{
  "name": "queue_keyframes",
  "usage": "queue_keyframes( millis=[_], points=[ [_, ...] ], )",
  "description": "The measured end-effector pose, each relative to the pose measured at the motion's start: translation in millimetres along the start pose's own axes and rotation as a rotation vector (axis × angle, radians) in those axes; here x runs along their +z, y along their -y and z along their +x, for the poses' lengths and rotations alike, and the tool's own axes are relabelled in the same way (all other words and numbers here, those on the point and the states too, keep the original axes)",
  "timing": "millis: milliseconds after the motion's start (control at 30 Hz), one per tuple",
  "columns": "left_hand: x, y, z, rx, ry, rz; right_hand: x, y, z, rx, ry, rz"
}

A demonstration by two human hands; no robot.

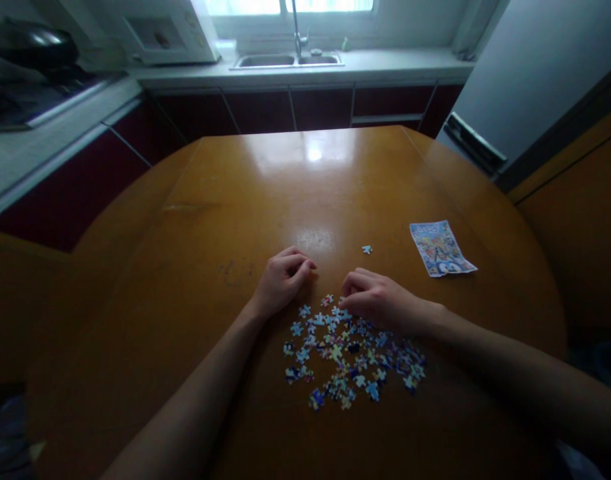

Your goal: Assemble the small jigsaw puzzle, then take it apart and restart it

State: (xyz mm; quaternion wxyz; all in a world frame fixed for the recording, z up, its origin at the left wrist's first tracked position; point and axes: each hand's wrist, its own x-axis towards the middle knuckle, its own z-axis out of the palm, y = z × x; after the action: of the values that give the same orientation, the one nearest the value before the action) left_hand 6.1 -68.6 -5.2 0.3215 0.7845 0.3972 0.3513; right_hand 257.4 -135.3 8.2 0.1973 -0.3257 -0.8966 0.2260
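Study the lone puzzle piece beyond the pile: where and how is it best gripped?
Likely pinch the lone puzzle piece by opposite edges from above, the right hand coming from the near side: it is small, lies flat on the table, apart from the pile.

The table (265,207) was of brown wood, its top glossy and its far corners rounded. Puzzle pieces (336,352) lay loose on it in a dense spread, many touching or overlapping. Beyond the puzzle pieces, slightly to their right and apart, lay a lone piece (367,250). Farther right of the puzzle pieces lay a printed sheet (440,248), creased. Dark marks (235,270) were noted left of and beyond the puzzle pieces.
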Motion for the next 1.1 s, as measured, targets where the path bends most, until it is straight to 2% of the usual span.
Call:
queue_keyframes(
  millis=[133,600,933,1100],
  points=[
    [0.6,-0.5,-0.2,-0.005,-0.002,-0.008,2.4,3.1,1.9,-0.036,0.068,-0.082],
    [0.3,1.2,-0.7,0.011,0.017,0.022,-1.2,7.5,1.7,-0.097,0.095,-0.148],
    [0.6,-0.7,0.2,0.009,0.022,0.033,-4.6,15.4,5.2,-0.045,0.162,-0.202],
    [1.2,-0.7,0.0,0.012,0.026,0.042,-6.0,13.6,3.2,-0.061,0.144,-0.205]
  ],
)
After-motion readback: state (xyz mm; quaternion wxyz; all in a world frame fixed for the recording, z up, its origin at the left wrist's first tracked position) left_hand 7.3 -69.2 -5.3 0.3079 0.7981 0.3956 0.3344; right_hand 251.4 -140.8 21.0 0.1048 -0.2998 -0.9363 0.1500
